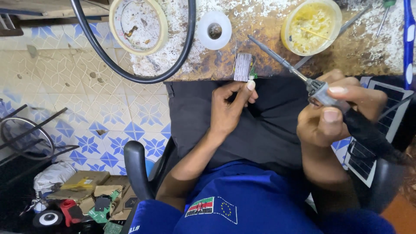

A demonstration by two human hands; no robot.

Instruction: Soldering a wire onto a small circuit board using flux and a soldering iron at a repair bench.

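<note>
Scorched, flux-spattered workbench (268, 26) edge over blue-patterned floor tiles. Right hand (333, 117), at three o'clock, is clamped around a soldering iron (286, 65) whose tip aims at eleven. Left hand (232, 106) pinches a small green circuit board (252, 76) just below the bench edge.

Right hand (333, 115) holds soldering iron (286, 65); left hand (229, 108) steadies small circuit board (245, 68).

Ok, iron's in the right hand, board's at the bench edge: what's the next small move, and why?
Probably bring the soldering iron tip down and left to the small green board. The left hand pinches that board beside the grey block at the bench edge, while the right hand holds the iron with its tip up over the bench, clear of the board.
</note>
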